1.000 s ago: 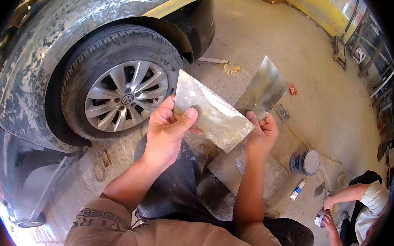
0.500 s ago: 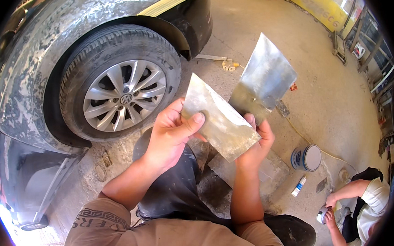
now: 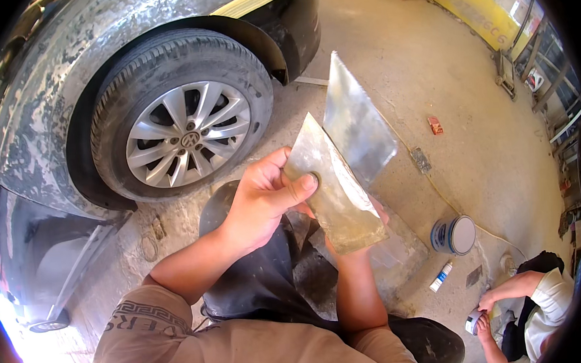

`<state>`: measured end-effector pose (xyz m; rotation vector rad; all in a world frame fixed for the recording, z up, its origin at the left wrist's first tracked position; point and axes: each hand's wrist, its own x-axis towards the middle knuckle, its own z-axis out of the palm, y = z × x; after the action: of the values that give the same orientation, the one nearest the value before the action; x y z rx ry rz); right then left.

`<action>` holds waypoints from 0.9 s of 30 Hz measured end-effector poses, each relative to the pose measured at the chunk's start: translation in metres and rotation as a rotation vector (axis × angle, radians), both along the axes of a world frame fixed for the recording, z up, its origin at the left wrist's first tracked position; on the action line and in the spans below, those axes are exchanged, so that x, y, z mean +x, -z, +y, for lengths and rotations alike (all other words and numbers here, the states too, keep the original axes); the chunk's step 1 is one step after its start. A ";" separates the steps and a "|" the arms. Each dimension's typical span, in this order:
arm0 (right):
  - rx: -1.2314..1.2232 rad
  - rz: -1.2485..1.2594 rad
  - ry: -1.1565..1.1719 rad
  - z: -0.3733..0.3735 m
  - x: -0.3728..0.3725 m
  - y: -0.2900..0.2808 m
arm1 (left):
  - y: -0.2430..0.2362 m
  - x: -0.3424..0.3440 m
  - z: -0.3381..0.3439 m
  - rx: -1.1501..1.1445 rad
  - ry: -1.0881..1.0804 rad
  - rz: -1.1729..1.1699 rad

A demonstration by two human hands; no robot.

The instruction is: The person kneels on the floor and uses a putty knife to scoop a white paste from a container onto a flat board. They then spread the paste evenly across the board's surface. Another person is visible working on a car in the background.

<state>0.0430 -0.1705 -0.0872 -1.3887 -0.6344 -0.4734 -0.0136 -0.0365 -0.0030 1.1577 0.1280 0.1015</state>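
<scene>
My left hand (image 3: 265,196) pinches a flat metal filler spreader (image 3: 342,211), thumb on its face, with white paste along its right edge. Behind it rises a second, shinier metal spreader (image 3: 359,131), tilted with one corner up. My right hand (image 3: 354,260) holds that one from below; most of its fingers are hidden behind the front spreader. The two plates overlap, and I cannot tell whether they touch.
At left stands a car with a patchily sanded fender (image 3: 39,97) and a wheel (image 3: 190,140). A round tin (image 3: 455,235), a small tube (image 3: 441,276) and a cord (image 3: 441,195) lie right. Another person's hands (image 3: 486,309) hold a small can at lower right.
The rear spreader has swung left and turned, now overlapping more behind the front one. My right hand has moved left and is more hidden. The front spreader has shifted slightly right and down.
</scene>
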 end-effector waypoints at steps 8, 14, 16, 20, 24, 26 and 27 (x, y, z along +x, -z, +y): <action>-0.111 0.524 -0.153 0.013 0.017 0.029 | -0.003 0.002 0.002 -0.037 -0.016 -0.030; 0.496 0.668 -0.210 0.003 0.046 0.048 | -0.003 0.000 0.008 -0.041 -0.032 -0.018; 0.489 0.609 -0.163 0.000 0.037 0.016 | -0.002 0.000 0.009 -0.037 -0.034 -0.010; 0.534 0.549 -0.201 -0.007 0.018 -0.020 | -0.002 0.002 0.005 -0.030 -0.023 0.016; 0.318 0.401 -0.011 -0.004 0.001 -0.025 | -0.005 0.003 0.002 -0.001 -0.017 0.037; 0.192 0.222 -0.057 -0.008 -0.005 -0.015 | -0.005 0.002 0.003 0.042 -0.019 0.054; 0.115 0.072 -0.055 -0.011 -0.006 -0.010 | -0.005 0.002 0.003 0.035 -0.020 0.045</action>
<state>0.0373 -0.1813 -0.0767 -1.2709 -0.5767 -0.4086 -0.0121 -0.0331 0.0018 1.1945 0.1786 0.0957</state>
